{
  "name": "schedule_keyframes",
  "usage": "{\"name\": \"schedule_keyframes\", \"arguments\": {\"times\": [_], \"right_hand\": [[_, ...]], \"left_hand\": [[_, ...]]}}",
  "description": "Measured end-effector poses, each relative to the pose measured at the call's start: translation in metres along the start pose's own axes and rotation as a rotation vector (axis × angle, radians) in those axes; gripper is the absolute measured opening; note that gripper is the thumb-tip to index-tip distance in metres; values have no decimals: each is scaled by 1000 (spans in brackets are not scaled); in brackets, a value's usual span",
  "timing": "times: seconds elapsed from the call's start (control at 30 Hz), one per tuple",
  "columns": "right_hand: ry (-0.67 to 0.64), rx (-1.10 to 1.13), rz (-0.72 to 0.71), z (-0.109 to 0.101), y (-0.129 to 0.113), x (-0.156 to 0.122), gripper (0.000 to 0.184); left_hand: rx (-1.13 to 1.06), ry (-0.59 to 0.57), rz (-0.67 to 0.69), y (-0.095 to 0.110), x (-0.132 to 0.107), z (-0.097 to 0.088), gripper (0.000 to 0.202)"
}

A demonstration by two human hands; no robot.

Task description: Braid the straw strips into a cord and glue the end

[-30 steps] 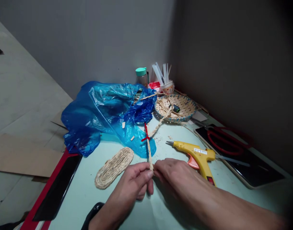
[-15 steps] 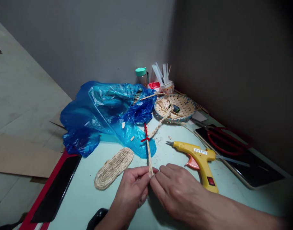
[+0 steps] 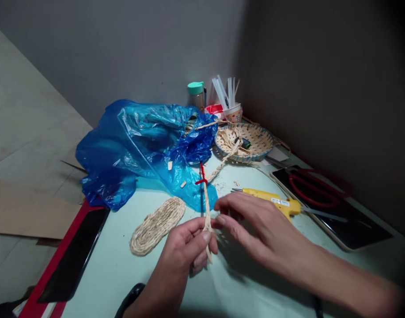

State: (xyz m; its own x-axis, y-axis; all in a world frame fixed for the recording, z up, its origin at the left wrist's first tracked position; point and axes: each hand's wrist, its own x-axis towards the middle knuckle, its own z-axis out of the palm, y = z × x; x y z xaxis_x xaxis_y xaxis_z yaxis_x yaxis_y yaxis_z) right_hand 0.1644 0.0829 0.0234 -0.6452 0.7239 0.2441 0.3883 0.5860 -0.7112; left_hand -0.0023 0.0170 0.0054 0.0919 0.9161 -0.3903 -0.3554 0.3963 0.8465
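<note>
My left hand pinches a pale straw braid between thumb and fingers, and a loose flat end sticks out below the thumb. A red tie crosses the braid further up, where another braided length runs off to the basket. Just right of the braid, my right hand hovers with thumb and fingers apart. Something blurred and pale lies under its thumb; I cannot tell what. A coiled straw oval rests flat on the table, left of my hands.
A yellow glue gun lies partly behind my right hand. Beyond it are red-handled scissors on a dark tablet. A blue plastic bag, a woven basket, a lidded jar and a cup of glue sticks stand behind.
My right hand has come off the braid, opening and moving up and to the right, over the glue gun. My left hand keeps its pinch. The camera view has shifted slightly.
</note>
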Motion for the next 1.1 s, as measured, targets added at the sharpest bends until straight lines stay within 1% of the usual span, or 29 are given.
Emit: {"name": "schedule_keyframes", "arguments": {"times": [0.03,0.07,0.1,0.13,0.17,0.2,0.23,0.3,0.37,0.4,0.43,0.5,0.53,0.57,0.6,0.63,0.7,0.8,0.87,0.97,1.1], "right_hand": [[-58,84,98,0,3,2,16],[-160,207,170,2,5,4,18],[-263,360,211,4,7,6,20],[-334,519,233,8,9,7,22],[-375,662,252,11,11,8,24],[-388,775,275,14,11,8,25],[-383,855,299,16,12,8,26],[-376,919,331,18,12,7,32],[-374,864,333,16,11,4,38],[-355,764,323,14,10,2,39],[-324,619,310,12,9,1,37],[-263,295,282,7,8,-2,26],[-245,173,270,5,7,-3,21],[-243,109,264,4,6,-4,18],[-255,102,263,3,5,-4,18],[-272,141,266,3,5,-4,20],[-281,273,277,6,5,-5,24],[-229,426,305,14,7,-8,24],[-177,465,339,20,8,-11,22],[-123,417,381,22,6,-14,19],[-7,178,332,20,-3,-15,16]], "left_hand": [[-16,2,2,1,-1,1,21],[-27,3,3,2,-1,1,24],[-32,3,5,2,-2,1,27],[-33,3,8,1,-2,0,31],[-28,-3,8,0,-2,0,35],[-20,-11,12,-1,-2,-1,38],[-13,-15,17,-3,-1,-2,41],[-5,-27,36,-6,0,-2,49],[2,-28,63,-8,2,-1,57],[21,-20,69,-8,2,0,59],[61,-7,64,-7,2,1,56],[226,43,52,-5,1,3,37],[352,72,55,-3,-1,5,25],[495,102,74,-2,-3,6,18],[639,135,109,-2,-5,7,16],[769,165,157,-2,-8,8,18],[953,194,255,-6,-11,9,20],[1062,185,375,-15,-13,8,22],[1092,195,449,-20,-13,8,22],[1131,238,571,-19,-14,7,21],[1152,371,740,-15,-21,9,13]]}}
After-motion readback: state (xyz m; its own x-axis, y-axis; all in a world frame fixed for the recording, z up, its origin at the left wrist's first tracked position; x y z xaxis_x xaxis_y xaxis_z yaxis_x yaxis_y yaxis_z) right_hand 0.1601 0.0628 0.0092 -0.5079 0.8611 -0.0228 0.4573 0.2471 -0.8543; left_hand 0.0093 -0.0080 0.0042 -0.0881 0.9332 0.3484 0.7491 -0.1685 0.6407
